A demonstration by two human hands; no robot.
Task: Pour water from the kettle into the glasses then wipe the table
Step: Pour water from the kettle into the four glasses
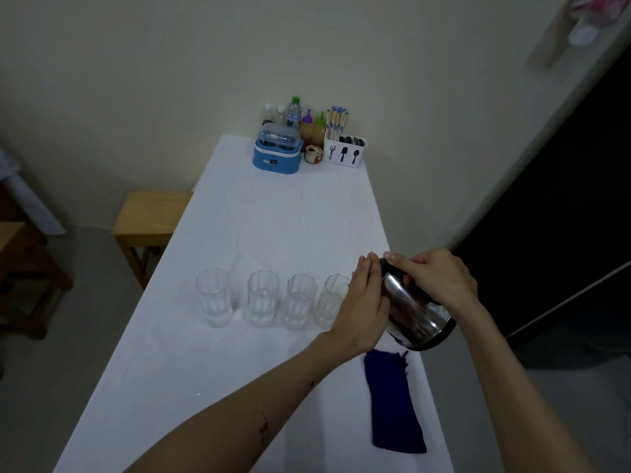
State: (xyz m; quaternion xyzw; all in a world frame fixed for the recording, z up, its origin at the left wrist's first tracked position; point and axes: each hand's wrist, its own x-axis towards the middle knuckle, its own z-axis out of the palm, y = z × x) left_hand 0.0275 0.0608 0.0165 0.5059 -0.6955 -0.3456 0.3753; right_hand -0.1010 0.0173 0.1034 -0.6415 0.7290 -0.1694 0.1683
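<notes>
Four glasses (273, 300) stand in a row left of the one kettle (415, 314), seemingly empty, so pouring is barely begun; the left hand (363, 307) lies flat-fingered against the tilted kettle, the right hand (435, 278) grips its handle, and one cloth (392, 401) below it waits unused.

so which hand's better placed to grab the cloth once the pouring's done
Probably the left hand: it only rests against the kettle, while the right hand grips its handle. The blue cloth lies just below both.
</notes>
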